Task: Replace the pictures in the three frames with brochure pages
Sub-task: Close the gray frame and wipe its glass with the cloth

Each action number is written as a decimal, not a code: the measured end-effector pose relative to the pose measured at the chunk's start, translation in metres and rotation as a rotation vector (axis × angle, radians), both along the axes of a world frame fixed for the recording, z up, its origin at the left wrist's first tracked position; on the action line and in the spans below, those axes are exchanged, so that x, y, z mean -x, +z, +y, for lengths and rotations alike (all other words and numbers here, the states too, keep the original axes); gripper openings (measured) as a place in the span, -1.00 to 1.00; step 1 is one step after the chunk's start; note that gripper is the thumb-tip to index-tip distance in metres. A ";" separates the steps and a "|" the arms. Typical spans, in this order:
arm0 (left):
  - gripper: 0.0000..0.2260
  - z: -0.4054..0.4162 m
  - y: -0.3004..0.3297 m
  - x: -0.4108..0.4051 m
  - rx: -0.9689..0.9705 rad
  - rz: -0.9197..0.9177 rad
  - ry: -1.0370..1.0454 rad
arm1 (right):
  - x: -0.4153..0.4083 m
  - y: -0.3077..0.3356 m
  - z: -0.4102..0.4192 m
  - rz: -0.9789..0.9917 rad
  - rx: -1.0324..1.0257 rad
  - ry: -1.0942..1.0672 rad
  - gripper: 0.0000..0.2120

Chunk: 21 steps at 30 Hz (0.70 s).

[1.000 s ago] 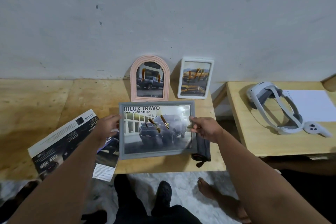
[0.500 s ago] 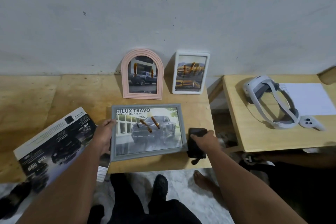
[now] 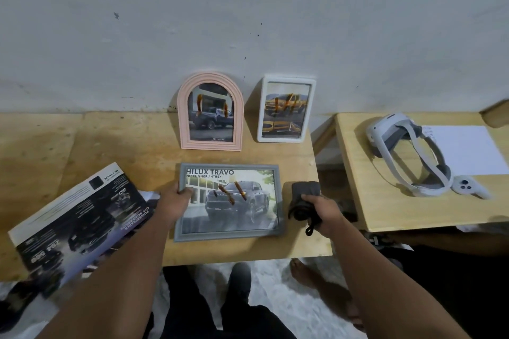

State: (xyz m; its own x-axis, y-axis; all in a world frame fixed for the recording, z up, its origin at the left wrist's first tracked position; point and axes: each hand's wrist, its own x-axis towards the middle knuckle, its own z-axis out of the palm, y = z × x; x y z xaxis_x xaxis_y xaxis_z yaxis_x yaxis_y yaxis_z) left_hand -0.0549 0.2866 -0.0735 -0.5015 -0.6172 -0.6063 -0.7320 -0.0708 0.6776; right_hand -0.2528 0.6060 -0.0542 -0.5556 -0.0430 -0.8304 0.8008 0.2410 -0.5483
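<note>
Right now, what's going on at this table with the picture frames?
A person is putting brochure pages into picture frames. The left hand holds the left edge of a grey frame lying flat on the wooden table, already showing a truck page. The right hand grips a small dark pouch beside it. A pink arched frame and a white frame lean against the wall, both showing truck pictures. The brochure lies at the left.

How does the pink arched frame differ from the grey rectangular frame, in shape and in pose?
The pink arched picture frame has a rounded top and stands upright against the wall; the grey rectangular picture frame has square corners and lies flat on the wooden table. Nothing touches the pink one; the left hand holds the grey one's edge. Both show a dark pickup truck.
</note>
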 end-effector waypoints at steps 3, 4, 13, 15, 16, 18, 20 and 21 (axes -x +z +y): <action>-0.95 0.006 -0.002 0.004 0.006 0.001 -0.027 | 0.001 0.007 0.003 -0.053 0.097 -0.017 -0.70; -0.86 0.007 -0.004 0.004 0.016 -0.002 -0.034 | 0.001 0.009 0.004 -0.088 0.138 -0.010 -0.67; -0.56 0.038 0.008 -0.004 0.351 -0.120 -0.213 | -0.031 0.022 -0.018 -0.271 0.414 0.049 -0.62; -0.73 0.050 0.018 -0.002 0.331 -0.034 -0.233 | -0.040 0.020 -0.027 -0.253 0.397 0.109 -0.63; -0.77 0.058 0.025 0.001 0.240 0.009 -0.238 | -0.045 0.020 -0.032 -0.248 0.393 0.145 -0.64; -0.76 0.077 0.037 0.007 -0.068 0.065 -0.195 | -0.055 0.021 -0.042 -0.235 0.424 0.225 -0.66; -0.78 0.095 0.049 0.011 -0.296 0.087 -0.154 | -0.064 0.020 -0.052 -0.183 0.493 0.330 -0.68; -0.79 0.101 0.051 0.012 -0.349 0.108 -0.122 | -0.067 0.019 -0.057 -0.145 0.500 0.387 -0.69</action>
State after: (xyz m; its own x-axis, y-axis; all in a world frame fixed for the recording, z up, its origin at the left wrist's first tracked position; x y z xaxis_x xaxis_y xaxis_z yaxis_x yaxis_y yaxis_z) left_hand -0.0666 0.3879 -0.0228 -0.6312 -0.3150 -0.7088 -0.6747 -0.2278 0.7020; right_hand -0.1854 0.5487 -0.0351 -0.3064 -0.6184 -0.7237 0.7817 0.2704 -0.5620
